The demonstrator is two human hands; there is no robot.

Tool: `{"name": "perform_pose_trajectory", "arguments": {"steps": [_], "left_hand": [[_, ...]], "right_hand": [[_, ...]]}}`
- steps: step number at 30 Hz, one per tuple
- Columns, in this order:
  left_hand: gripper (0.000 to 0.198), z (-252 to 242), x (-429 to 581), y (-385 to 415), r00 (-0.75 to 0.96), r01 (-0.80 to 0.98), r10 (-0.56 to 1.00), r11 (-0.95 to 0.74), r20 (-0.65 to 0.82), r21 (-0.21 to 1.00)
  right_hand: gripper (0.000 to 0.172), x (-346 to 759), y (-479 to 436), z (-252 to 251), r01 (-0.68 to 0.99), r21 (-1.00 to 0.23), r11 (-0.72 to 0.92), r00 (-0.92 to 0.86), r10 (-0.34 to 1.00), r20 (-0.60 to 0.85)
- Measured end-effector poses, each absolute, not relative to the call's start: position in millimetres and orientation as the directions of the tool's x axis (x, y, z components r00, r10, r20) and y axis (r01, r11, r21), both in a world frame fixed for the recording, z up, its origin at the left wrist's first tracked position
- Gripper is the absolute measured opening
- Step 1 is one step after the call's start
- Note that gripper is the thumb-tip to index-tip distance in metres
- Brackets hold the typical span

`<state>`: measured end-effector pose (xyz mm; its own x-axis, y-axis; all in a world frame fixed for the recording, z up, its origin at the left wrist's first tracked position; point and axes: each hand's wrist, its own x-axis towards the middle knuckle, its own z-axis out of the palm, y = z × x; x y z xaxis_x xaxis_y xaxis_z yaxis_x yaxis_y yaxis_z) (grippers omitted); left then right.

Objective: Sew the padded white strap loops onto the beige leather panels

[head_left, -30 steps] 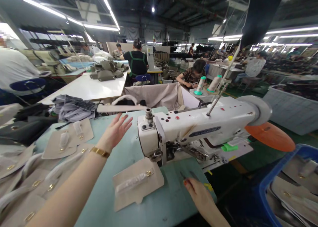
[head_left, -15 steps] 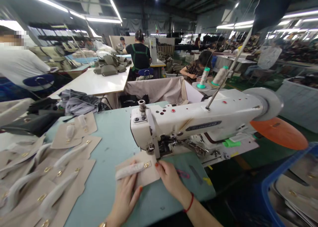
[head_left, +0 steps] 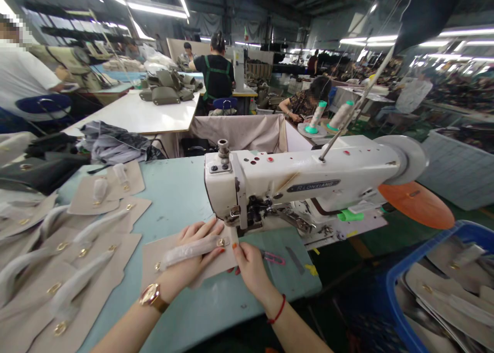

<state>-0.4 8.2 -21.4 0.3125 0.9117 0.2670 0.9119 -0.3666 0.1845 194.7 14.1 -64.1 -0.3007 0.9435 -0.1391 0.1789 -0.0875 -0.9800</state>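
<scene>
A beige panel (head_left: 153, 255) lies on the green table below the needle end of the white sewing machine (head_left: 266, 180). Its handle (head_left: 189, 250), wrapped in clear film, has gold rings at both ends. My left hand (head_left: 182, 274) rests flat on the panel with fingers stretched towards the needle, and the handle crosses over it. Close to the presser foot, my right hand (head_left: 251, 271) pinches the panel's right edge between thumb and fingers. The needle tip is too hard to make out.
Several similar beige panels with wrapped handles (head_left: 92, 278) are spread at the left. Right of my hand lie pink-handled snips (head_left: 275, 258) and a grey strip (head_left: 295, 260). A blue bin (head_left: 397, 276) holding more panels stands at lower right. Co-workers sit farther back.
My left hand has slid forward beneath the handle towards the needle. The panel has turned, showing more of its left side. My right hand still pinches its edge; the view has shifted slightly.
</scene>
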Motion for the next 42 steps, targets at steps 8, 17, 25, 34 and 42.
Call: {"name": "perform_pose_trajectory", "arguments": {"steps": [8,17,25,34,42], "left_hand": [[0.05,-27.8,-4.5,17.0,0.288,0.895,0.918,-0.359,0.273,0.264],[0.046,-23.5,-5.4,27.7,0.281,0.87,0.922,-0.362,0.266,0.334],[0.032,-18.6,-10.2,39.4,0.363,0.83,0.885,-0.45,0.292,0.329],[0.032,-20.8,-14.4,42.0,0.339,0.814,0.897,-0.431,0.283,0.39],[0.033,-22.4,-15.9,42.0,0.325,0.817,0.91,-0.407,0.257,0.408]], "right_hand": [[0.059,193.0,21.1,-60.2,0.142,-0.984,-0.111,-0.296,0.943,-0.149],[0.063,186.8,33.3,-69.5,0.121,-0.983,-0.14,-0.307,0.936,-0.172],[0.055,204.7,22.0,-64.9,0.109,-0.993,-0.053,-0.384,0.919,-0.091],[0.053,212.4,26.5,-64.8,0.009,-0.991,-0.132,-0.461,0.879,-0.121],[0.053,212.5,30.4,-65.9,-0.05,-0.962,-0.27,-0.513,0.833,-0.207]]}}
